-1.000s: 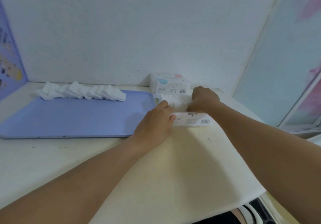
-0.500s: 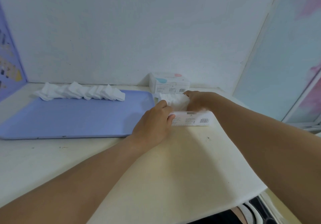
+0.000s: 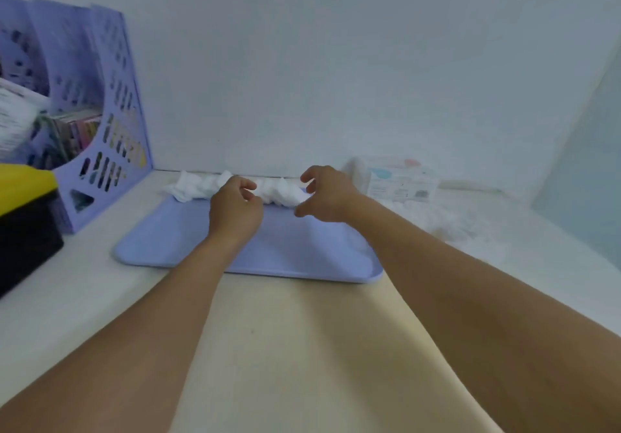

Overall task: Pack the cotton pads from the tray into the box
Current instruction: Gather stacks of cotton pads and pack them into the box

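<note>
Curling loosely over the far edge of the tray, our fingers [image 3: 249, 184] hold nothing that we can make out. The left hand [image 3: 235, 209] has its fingers bent in toward the palm, the right hand [image 3: 324, 194] is spread with thumb and fingers apart like a claw. Just beyond both lies the row of cotton pads [image 3: 215, 185], its long axis running left to right along the back rim of the lilac tray [image 3: 174, 244], so the two hands bracket its right part. The left hand looks nearer the pads, perhaps touching them (blur keeps us from saying). The box [image 3: 401, 180] sits well off to the right on the worktop [image 3: 84, 284], against the wall, with loose white material before it.
</note>
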A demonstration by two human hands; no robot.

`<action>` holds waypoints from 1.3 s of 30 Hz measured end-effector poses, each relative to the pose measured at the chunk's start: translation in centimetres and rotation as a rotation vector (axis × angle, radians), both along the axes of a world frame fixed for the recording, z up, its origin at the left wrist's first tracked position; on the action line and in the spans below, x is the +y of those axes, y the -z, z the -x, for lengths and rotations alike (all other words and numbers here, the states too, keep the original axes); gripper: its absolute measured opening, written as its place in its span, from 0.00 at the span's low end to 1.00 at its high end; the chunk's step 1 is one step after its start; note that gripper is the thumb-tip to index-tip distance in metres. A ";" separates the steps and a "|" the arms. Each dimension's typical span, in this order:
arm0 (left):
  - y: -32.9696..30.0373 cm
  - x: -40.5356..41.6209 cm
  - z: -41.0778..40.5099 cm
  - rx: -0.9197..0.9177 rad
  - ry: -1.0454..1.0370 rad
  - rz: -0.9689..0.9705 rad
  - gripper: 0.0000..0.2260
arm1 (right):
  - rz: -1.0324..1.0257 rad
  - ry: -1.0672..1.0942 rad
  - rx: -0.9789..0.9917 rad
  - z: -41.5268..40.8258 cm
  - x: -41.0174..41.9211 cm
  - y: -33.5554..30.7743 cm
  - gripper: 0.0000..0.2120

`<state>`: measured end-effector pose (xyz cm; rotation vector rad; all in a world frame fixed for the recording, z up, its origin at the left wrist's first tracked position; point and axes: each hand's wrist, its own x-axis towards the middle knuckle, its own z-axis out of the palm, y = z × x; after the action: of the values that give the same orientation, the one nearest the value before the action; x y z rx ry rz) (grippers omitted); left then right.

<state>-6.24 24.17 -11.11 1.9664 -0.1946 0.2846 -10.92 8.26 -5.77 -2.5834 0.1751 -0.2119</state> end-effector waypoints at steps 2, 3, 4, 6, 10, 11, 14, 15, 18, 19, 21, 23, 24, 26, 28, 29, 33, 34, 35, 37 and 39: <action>0.6 0.7 -0.9 0.101 0.017 -0.017 0.13 | -0.004 0.065 0.032 -2.4 0.5 1.7 0.38; 0.7 0.8 -1.3 0.132 0.012 -0.012 0.14 | -0.017 0.098 0.029 -3.6 0.5 2.5 0.42; 0.8 0.9 -1.5 0.146 0.007 0.004 0.14 | -0.027 0.130 0.019 -4.6 0.6 3.2 0.45; 0.9 0.7 -1.9 0.150 0.010 0.038 0.14 | -0.028 0.137 -0.007 -6.1 1.1 4.1 0.52; 1.2 0.4 -2.3 0.138 0.020 0.032 0.14 | 0.056 -0.001 -0.009 -8.2 1.8 4.9 0.51; 1.1 0.4 -2.3 0.137 0.018 0.031 0.14 | 0.073 -0.016 -0.005 -8.6 1.9 5.1 0.47; 1.0 0.8 -2.4 0.149 -0.025 0.032 0.15 | 0.202 -0.073 0.011 -9.1 2.3 5.0 0.35; 1.0 1.0 -2.5 0.151 -0.041 0.032 0.15 | 0.269 -0.099 0.018 -9.1 2.3 4.8 0.30; 0.8 1.4 -2.5 0.138 -0.010 0.003 0.18 | 0.422 -0.162 0.029 -8.7 2.8 4.3 0.19; 0.8 1.4 -2.5 0.121 0.032 -0.038 0.20 | 0.453 -0.176 0.016 -8.7 2.7 4.4 0.18; 1.0 1.2 -2.6 0.092 0.110 -0.179 0.24 | 0.420 -0.179 0.015 -8.6 2.3 4.8 0.15; 1.4 0.7 -2.5 0.078 0.143 -0.400 0.25 | 0.313 -0.183 0.005 -8.3 1.9 5.2 0.13; 1.5 0.5 -2.3 0.068 0.137 -0.515 0.25 | 0.280 -0.180 -0.006 -8.1 1.7 5.3 0.12; 1.6 0.2 -2.1 0.037 0.103 -0.654 0.24 | 0.254 -0.175 -0.036 -7.6 1.0 5.4 0.13; 1.7 0.1 -2.2 0.032 0.083 -0.686 0.23 | 0.228 -0.172 -0.032 -7.3 0.5 5.7 0.14; 1.8 0.1 -2.3 0.033 0.082 -0.693 0.22 | 0.187 -0.159 -0.045 -7.1 0.1 5.9 0.14; 1.6 0.2 -2.0 -0.040 0.078 -0.595 0.21 | -0.140 -0.002 -0.295 -5.2 0.1 4.5 0.17; 1.3 0.0 -1.9 -0.078 0.052 -0.433 0.19 | -0.327 0.040 -0.365 -4.4 0.3 3.9 0.17; 0.8 -0.3 -1.7 -0.063 0.037 -0.194 0.16 | -0.597 0.048 -0.390 -3.5 0.5 3.2 0.16; -0.9 -1.2 -0.1 0.194 0.159 0.388 0.16 | -1.080 0.004 -0.346 -0.9 0.6 2.0 0.13; -2.1 -2.5 2.0 0.523 0.391 0.704 0.26 | -1.289 -0.004 -0.326 1.6 0.0 1.4 0.14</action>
<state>-8.25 21.71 -8.96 1.2113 -0.1104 -0.3769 -12.49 8.22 -7.13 -1.2506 0.1200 -0.3601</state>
